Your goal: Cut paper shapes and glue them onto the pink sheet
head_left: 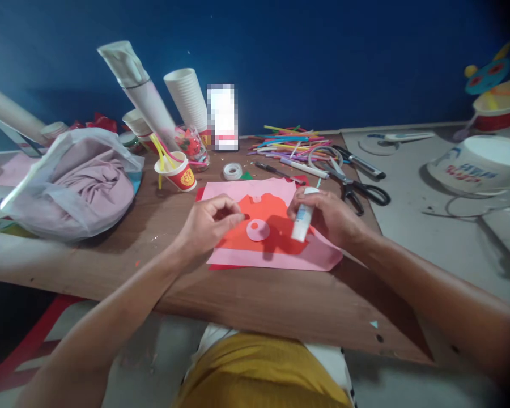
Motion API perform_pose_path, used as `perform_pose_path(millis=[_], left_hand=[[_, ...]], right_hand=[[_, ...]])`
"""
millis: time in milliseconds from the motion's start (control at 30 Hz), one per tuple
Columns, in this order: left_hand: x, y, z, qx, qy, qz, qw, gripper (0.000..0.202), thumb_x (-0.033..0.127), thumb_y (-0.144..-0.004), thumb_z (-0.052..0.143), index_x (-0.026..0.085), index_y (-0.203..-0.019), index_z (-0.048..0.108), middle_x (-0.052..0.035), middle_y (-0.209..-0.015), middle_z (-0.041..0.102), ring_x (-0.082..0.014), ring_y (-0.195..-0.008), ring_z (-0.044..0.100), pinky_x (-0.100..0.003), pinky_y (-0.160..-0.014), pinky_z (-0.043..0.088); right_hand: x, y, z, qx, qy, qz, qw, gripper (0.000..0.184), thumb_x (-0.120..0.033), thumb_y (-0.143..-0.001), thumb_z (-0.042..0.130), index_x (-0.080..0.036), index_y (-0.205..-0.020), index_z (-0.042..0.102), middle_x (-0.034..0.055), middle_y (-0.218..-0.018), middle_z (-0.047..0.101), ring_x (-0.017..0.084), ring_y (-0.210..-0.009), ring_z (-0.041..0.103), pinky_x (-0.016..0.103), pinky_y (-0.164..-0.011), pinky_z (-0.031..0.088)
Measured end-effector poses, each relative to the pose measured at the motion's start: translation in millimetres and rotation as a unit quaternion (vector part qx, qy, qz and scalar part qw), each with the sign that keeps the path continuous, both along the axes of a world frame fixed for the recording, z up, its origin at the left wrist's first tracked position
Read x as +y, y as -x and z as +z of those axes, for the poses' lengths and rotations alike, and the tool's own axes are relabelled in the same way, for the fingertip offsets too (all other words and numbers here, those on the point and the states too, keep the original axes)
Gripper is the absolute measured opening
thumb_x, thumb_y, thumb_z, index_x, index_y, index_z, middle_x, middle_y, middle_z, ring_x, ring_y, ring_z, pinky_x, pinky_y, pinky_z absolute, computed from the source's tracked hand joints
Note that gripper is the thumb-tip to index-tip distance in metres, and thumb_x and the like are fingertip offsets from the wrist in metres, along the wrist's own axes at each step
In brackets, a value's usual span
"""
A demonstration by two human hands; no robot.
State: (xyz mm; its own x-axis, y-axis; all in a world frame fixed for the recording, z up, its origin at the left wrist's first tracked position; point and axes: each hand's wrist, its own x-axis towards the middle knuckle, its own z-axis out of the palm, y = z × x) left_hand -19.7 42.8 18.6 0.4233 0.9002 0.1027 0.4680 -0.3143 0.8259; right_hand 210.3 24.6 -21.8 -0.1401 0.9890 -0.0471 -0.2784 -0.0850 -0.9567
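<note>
My right hand (325,212) is wrapped round a white glue bottle (302,224) with blue print, held tilted over the right part of the orange paper. My left hand (210,224) hovers at the left edge of that paper, thumb and fingers pinched together; whether something small is between them is too fine to see. The orange paper (233,241) has a wavy top edge and lies on a pink sheet (276,260). On it sits a pink paper circle (263,233) with a small orange dot. Red paper (221,267) peeks out underneath.
Black-handled scissors (369,191), a box cutter (361,163), a pen (276,172) and a tape roll (232,171) lie behind the paper. Colourful straws (289,141) are heaped at the back. Left stand a paper cup (178,173), stacked cups (187,99) and a plastic bag (80,187).
</note>
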Motion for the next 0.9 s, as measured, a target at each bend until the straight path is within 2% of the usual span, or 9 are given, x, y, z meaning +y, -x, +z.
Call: perform_pose_path(millis=[100,167,233,300,367,433,533,633,900], left_hand=[[22.6,-1.4,-6.0,-0.033,0.062,0.023,0.997,0.022,0.035,-0.071,0.063,0.014,-0.072,0.057,0.0015,-0.065,0.056,-0.0078,-0.056,0.048,-0.02,-0.053,0.039],[31.3,-6.0,-11.6,-0.017,0.076,0.0,0.997,0.023,0.036,-0.069,0.064,0.013,-0.071,0.059,0.0004,-0.066,0.058,-0.0085,-0.058,0.05,-0.02,-0.055,0.04],[34.8,-11.7,-15.8,0.018,0.096,-0.05,0.994,0.021,0.033,-0.07,0.063,0.013,-0.07,0.06,-0.0009,-0.068,0.06,-0.0095,-0.061,0.053,-0.021,-0.057,0.041],[35.4,-16.9,-17.4,0.048,0.118,-0.098,0.987,0.019,0.031,-0.07,0.062,0.012,-0.07,0.061,-0.0017,-0.068,0.062,-0.0105,-0.062,0.055,-0.021,-0.059,0.043],[35.8,-20.8,-16.7,0.071,0.13,-0.128,0.981,0.017,0.029,-0.071,0.061,0.012,-0.07,0.062,-0.0023,-0.068,0.063,-0.0114,-0.062,0.057,-0.022,-0.059,0.043],[37.5,-23.6,-15.1,0.094,0.119,-0.143,0.978,0.015,0.027,-0.071,0.06,0.012,-0.069,0.062,-0.0026,-0.068,0.063,-0.0118,-0.063,0.057,-0.022,-0.059,0.043],[42.3,-27.0,-14.3,0.131,0.098,-0.169,0.972,0.014,0.024,-0.071,0.057,0.012,-0.068,0.063,-0.0029,-0.07,0.063,-0.012,-0.064,0.057,-0.022,-0.06,0.042],[47.5,-30.7,-16.2,0.163,0.095,-0.197,0.962,0.013,0.022,-0.07,0.056,0.012,-0.068,0.065,-0.0031,-0.072,0.064,-0.0127,-0.066,0.057,-0.022,-0.059,0.041],[56.5,-36.1,-19.4,0.218,0.107,-0.249,0.937,0.012,0.021,-0.069,0.056,0.012,-0.067,0.064,-0.0027,-0.07,0.065,-0.0119,-0.063,0.056,-0.022,-0.057,0.039]], right_hand=[[-2.2,-9.3,14.5,-0.1,-0.05,0.065,0.992,0.006,-0.018,-0.074,0.051,-0.018,-0.068,0.054,0.0015,-0.067,0.063,0.016,-0.065,0.058,0.027,-0.062,0.043],[-10.0,-8.9,27.3,-0.247,-0.111,0.111,0.956,0.005,-0.019,-0.073,0.052,-0.019,-0.071,0.055,0.0031,-0.08,0.066,0.019,-0.078,0.06,0.031,-0.072,0.042],[-20.6,-2.2,37.5,-0.423,-0.223,0.145,0.866,0.008,-0.016,-0.07,0.052,-0.019,-0.072,0.059,0.0038,-0.08,0.065,0.02,-0.08,0.058,0.035,-0.078,0.039],[-30.8,8.1,41.6,-0.53,-0.293,0.158,0.78,0.007,-0.015,-0.069,0.051,-0.017,-0.07,0.058,0.0057,-0.079,0.064,0.021,-0.08,0.056,0.037,-0.081,0.035],[-37.6,17.9,39.8,-0.588,-0.329,0.168,0.72,0.006,-0.017,-0.069,0.051,-0.017,-0.067,0.056,0.0068,-0.078,0.064,0.022,-0.081,0.055,0.038,-0.083,0.033],[-40.1,24.1,34.6,-0.622,-0.342,0.172,0.683,0.005,-0.018,-0.07,0.051,-0.016,-0.068,0.056,0.008,-0.081,0.064,0.023,-0.083,0.055,0.039,-0.085,0.031],[-38.1,26.8,26.2,-0.651,-0.344,0.176,0.654,0.009,-0.019,-0.071,0.049,-0.016,-0.075,0.057,0.0095,-0.086,0.064,0.023,-0.084,0.053,0.039,-0.086,0.029],[-34.5,26.4,20.5,-0.662,-0.339,0.19,0.641,0.013,-0.021,-0.072,0.048,-0.016,-0.077,0.058,0.0095,-0.086,0.064,0.022,-0.081,0.052,0.039,-0.084,0.029],[-28.1,31.2,22.7,-0.667,-0.297,0.22,0.647,0.015,-0.021,-0.074,0.045,-0.016,-0.075,0.059,0.0091,-0.081,0.064,0.021,-0.078,0.052,0.038,-0.083,0.029]])
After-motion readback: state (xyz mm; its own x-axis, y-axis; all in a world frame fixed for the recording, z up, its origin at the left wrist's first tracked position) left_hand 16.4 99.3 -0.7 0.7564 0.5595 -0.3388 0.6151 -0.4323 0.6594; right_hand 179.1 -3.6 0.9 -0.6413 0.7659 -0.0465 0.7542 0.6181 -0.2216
